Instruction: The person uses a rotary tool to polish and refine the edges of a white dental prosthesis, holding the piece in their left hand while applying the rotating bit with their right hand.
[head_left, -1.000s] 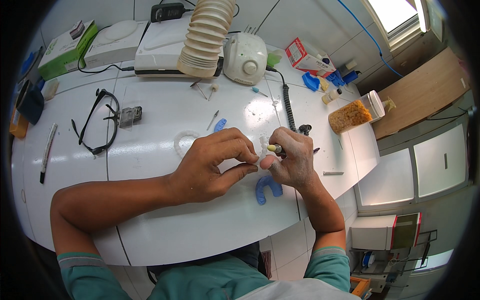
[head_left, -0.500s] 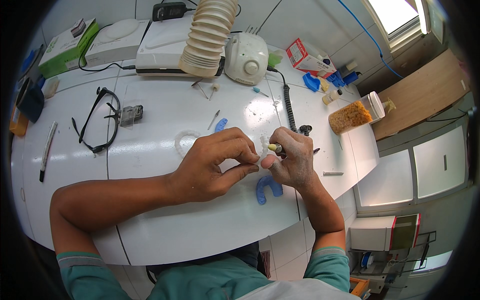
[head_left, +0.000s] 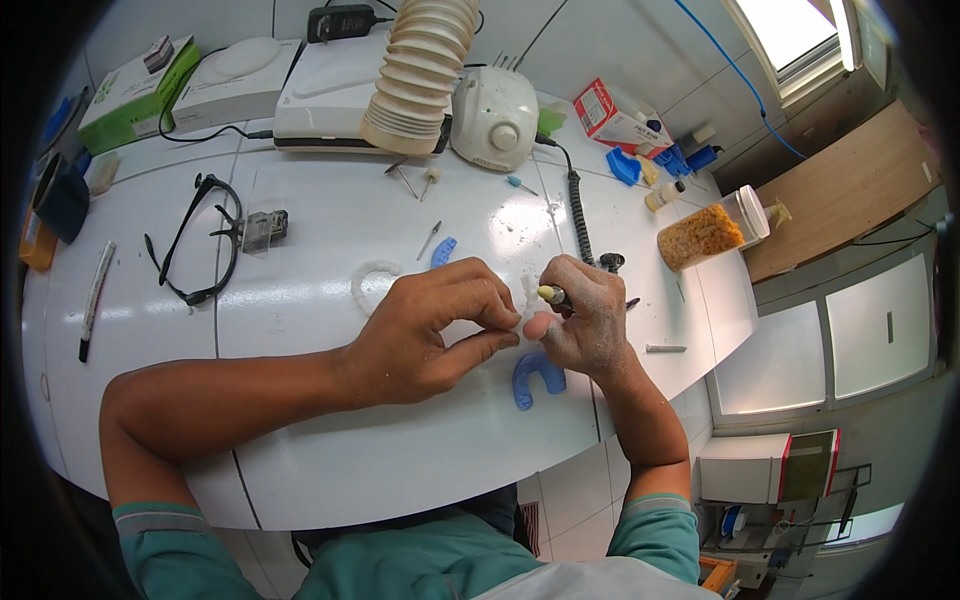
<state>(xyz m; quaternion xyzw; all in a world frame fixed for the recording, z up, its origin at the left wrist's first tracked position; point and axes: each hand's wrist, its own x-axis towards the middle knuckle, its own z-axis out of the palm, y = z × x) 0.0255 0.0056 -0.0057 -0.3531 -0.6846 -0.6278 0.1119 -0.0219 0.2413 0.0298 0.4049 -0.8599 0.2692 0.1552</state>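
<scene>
My left hand [head_left: 430,325] is pinched, thumb and index fingertips at the near end of a whitish, scalloped dental piece [head_left: 530,288]; most of that grip is hidden. Dusted with white powder, my right hand [head_left: 588,315] closes round a slim rotary handpiece [head_left: 632,303]. Its yellowish tip [head_left: 551,295] points left at the whitish piece. A blue horseshoe-shaped dental mould [head_left: 523,388] lies just below the hands. Beyond my left hand are a clear dental arch [head_left: 362,290], a smaller blue piece [head_left: 443,251] and a thin metal bur [head_left: 429,240].
Black-framed magnifier glasses [head_left: 235,235] and a marker [head_left: 97,300] lie left. A ribbed suction hose [head_left: 415,85] hangs at the back beside a white control unit [head_left: 494,117]. Its coiled cord [head_left: 577,215] runs toward my right hand. Right stands a jar of orange granules [head_left: 705,235].
Almost nothing differs. Both hands keep their grips and places, and the view has shifted very slightly.
</scene>
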